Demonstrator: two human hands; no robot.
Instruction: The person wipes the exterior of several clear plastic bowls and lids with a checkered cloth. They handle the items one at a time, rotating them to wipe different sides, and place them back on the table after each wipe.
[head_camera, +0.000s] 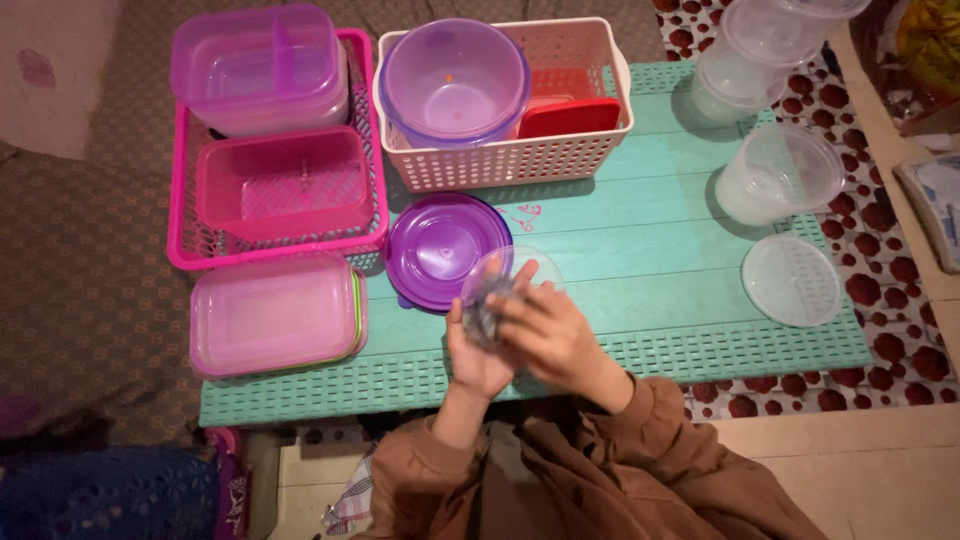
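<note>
Both my hands hold a small clear round container (500, 285) just above the turquoise table (640, 250). My left hand (474, 350) cups it from below and behind. My right hand (550, 330) lies over its front with fingers spread across it. Brown sleeves cover both arms. Just beyond the container a purple round lid (435, 245) lies flat on the table. The container's inside looks dark and blurred; I cannot tell what is in it.
A pink basket (275, 250) at left holds a pink tub (285, 185) and a purple lidded box (260, 65). A white basket (500, 160) holds a purple bowl (455, 80) and red lid (570, 115). A pink lidded box (275, 315), clear tubs (775, 175) and a clear lid (792, 281) lie around.
</note>
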